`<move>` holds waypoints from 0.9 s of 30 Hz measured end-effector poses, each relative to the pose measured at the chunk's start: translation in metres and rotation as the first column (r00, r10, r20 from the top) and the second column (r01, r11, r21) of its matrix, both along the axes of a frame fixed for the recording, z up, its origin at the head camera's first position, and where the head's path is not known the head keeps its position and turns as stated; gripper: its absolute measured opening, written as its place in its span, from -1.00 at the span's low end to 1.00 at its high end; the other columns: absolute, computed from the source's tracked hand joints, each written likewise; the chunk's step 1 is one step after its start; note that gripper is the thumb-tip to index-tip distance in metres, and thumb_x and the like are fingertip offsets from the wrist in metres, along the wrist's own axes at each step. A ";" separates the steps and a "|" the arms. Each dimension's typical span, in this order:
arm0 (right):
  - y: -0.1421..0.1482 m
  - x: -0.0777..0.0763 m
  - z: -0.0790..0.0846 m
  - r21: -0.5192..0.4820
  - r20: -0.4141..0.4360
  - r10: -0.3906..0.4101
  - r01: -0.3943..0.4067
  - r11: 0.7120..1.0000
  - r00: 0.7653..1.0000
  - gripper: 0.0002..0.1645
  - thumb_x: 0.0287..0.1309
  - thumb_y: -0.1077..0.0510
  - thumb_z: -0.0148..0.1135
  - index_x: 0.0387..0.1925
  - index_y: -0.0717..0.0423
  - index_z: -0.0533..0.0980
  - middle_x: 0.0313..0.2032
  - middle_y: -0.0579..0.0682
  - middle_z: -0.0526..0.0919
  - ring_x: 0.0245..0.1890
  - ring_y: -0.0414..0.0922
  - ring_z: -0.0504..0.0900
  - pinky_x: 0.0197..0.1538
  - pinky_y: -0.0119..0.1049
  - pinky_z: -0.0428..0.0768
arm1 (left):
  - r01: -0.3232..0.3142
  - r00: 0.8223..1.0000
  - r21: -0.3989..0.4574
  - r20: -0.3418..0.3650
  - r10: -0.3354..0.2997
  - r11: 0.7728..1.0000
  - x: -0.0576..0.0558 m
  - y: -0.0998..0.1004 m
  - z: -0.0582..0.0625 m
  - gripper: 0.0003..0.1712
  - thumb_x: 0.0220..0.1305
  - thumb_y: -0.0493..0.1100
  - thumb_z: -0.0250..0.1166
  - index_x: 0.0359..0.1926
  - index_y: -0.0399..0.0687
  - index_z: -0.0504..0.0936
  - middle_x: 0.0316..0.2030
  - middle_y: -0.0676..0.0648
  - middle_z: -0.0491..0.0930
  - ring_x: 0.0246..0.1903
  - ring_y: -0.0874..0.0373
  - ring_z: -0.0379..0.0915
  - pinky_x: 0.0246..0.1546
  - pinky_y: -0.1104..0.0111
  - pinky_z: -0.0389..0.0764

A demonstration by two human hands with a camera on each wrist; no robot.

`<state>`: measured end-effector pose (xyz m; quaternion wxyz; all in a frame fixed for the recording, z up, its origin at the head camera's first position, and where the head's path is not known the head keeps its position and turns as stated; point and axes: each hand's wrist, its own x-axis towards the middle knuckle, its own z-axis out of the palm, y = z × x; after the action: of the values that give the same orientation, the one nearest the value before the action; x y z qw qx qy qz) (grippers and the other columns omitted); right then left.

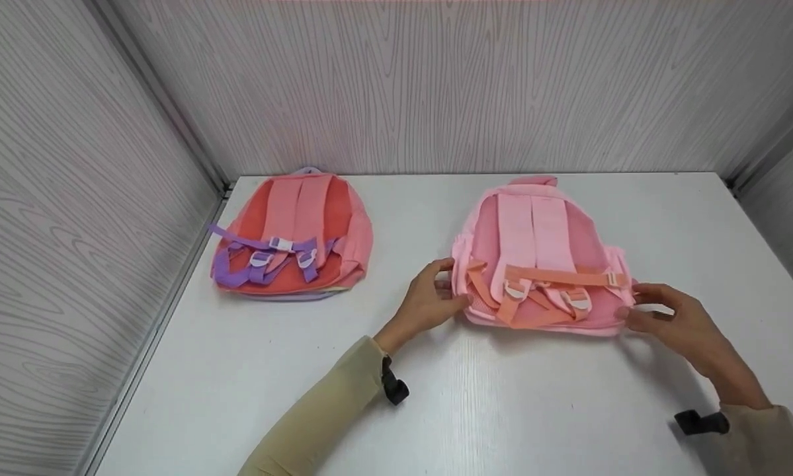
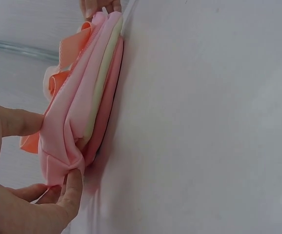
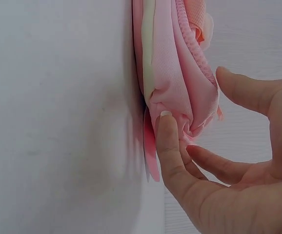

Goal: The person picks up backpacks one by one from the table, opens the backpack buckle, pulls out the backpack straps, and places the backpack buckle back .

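By the left hand (image 1: 426, 297) and right hand (image 1: 684, 324), the pink backpack (image 1: 535, 248) is gripped at both near corners — seemingly to be kept level — over the bench (image 1: 489, 410), right of centre; leftward, a coral backpack (image 1: 297, 225) is laid face-down.

Left hand (image 2: 14, 209) in at lower left, thumb against one face of pink bag (image 2: 77, 105), fingers at near corner: that's pinch, fabric creased right there! Bag edge-on, pale yellow band (image 2: 101, 78) along its side, deeper pink panel (image 2: 110, 90) next to it. Orange straps (image 2: 72, 48) looping out left, whitish buckle (image 2: 47, 82) beside them. Up top, right hand (image 2: 89, 7), fingers at bag's far end. Pale surface (image 2: 204, 122) filling right side.
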<state>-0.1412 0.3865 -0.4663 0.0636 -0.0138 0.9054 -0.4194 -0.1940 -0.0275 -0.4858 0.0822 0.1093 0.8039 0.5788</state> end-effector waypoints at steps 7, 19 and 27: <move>0.015 0.001 -0.002 -0.027 0.033 -0.008 0.009 1.000 0.999 -0.06 0.47 -0.08 0.34 0.59 0.30 0.18 0.42 0.30 0.37 -0.04 -0.57 0.46 -0.05 -0.63 0.54 | 0.024 1.000 0.015 0.008 -0.024 1.000 -0.004 0.017 0.000 -0.13 0.25 -0.15 0.53 0.51 -0.16 0.36 0.36 -0.21 0.50 0.14 -0.01 0.65 0.07 0.28 0.73; 0.033 -0.005 -0.004 -0.022 0.044 -0.065 0.066 0.998 0.997 -0.03 0.50 -0.12 0.29 0.62 0.33 0.12 0.47 0.35 0.26 0.20 -0.22 0.41 -0.08 -0.72 0.47 | 0.072 0.997 -0.003 0.027 -0.072 0.997 -0.018 0.043 0.002 -0.02 0.22 -0.12 0.56 0.57 -0.16 0.29 0.36 -0.18 0.49 0.13 0.05 0.64 0.04 0.33 0.72; 0.051 -0.014 -0.004 0.012 0.045 -0.144 0.143 0.990 0.989 0.03 0.48 -0.21 0.29 0.59 0.38 0.13 0.51 0.48 0.20 0.08 -0.28 0.43 -0.09 -0.65 0.49 | 0.065 0.997 -0.034 0.050 -0.063 0.997 -0.024 0.069 0.005 0.01 0.19 -0.12 0.58 0.58 -0.12 0.29 0.40 -0.12 0.47 0.12 0.12 0.62 0.02 0.40 0.69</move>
<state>-0.1548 0.4372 -0.4703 0.0542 0.0613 0.9043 -0.4191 -0.2179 0.0419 -0.4808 0.1226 0.1193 0.8079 0.5639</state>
